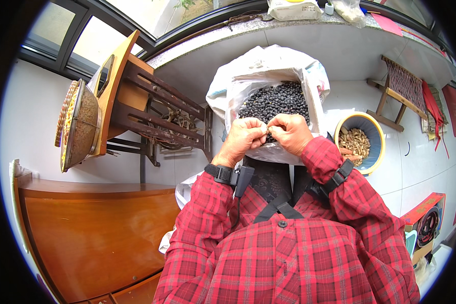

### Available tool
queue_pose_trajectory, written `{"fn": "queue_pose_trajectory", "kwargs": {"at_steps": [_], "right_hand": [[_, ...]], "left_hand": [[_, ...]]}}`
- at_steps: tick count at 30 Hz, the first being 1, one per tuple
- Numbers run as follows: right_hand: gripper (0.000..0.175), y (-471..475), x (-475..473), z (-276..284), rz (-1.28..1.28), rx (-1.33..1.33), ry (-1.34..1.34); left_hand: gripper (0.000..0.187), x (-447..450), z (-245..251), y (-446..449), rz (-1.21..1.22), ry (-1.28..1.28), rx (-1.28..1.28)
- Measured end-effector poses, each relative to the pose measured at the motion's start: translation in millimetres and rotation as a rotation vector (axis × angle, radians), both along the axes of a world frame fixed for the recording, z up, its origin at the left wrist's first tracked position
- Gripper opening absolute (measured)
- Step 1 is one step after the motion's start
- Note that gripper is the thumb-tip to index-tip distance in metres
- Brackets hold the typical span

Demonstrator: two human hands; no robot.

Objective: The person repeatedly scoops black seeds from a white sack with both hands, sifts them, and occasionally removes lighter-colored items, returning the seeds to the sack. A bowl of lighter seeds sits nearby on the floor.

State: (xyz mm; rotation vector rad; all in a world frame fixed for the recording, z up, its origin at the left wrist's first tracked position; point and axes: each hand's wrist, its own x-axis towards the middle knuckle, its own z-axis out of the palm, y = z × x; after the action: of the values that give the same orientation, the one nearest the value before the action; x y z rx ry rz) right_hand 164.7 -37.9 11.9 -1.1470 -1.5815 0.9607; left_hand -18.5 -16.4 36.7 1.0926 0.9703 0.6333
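Note:
My left hand (pixel 247 133) and my right hand (pixel 291 132) meet fingertip to fingertip over the near part of a lined sack. Both pinch what looks like one small object (pixel 268 129) between thumbs and forefingers, mostly covered by the fingers, so its kind is unclear. Beneath and beyond them lies a heap of black beans (pixel 275 99), inside a clear plastic liner (pixel 233 100). The white woven sack (pixel 264 59) around it has its mouth folded wide. My wrists wear black straps, the left one with a small black device (pixel 244 181).
A yellow-rimmed bucket (pixel 381 142) holding shells or husks (pixel 353 142) stands right of the sack. Further right is a folding stool (pixel 402 89). At left, a basket of yellow kernels (pixel 79 123) rests on a wooden-topped stand (pixel 119 91). A wooden cabinet (pixel 98 228) is at lower left.

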Motion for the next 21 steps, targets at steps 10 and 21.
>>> {"fn": "queue_pose_trajectory", "kwargs": {"at_steps": [10,21], "right_hand": [[0.009,4.6,3.3,-7.2,0.07,-0.207,0.247],[0.009,4.8,6.2,-5.3,0.141,-0.336,0.413]], "left_hand": [[0.009,0.1,1.8,0.4,-0.019,-0.071,-0.02],[0.01,-3.5,0.8,2.4,-0.018,-0.124,-0.077]]}}
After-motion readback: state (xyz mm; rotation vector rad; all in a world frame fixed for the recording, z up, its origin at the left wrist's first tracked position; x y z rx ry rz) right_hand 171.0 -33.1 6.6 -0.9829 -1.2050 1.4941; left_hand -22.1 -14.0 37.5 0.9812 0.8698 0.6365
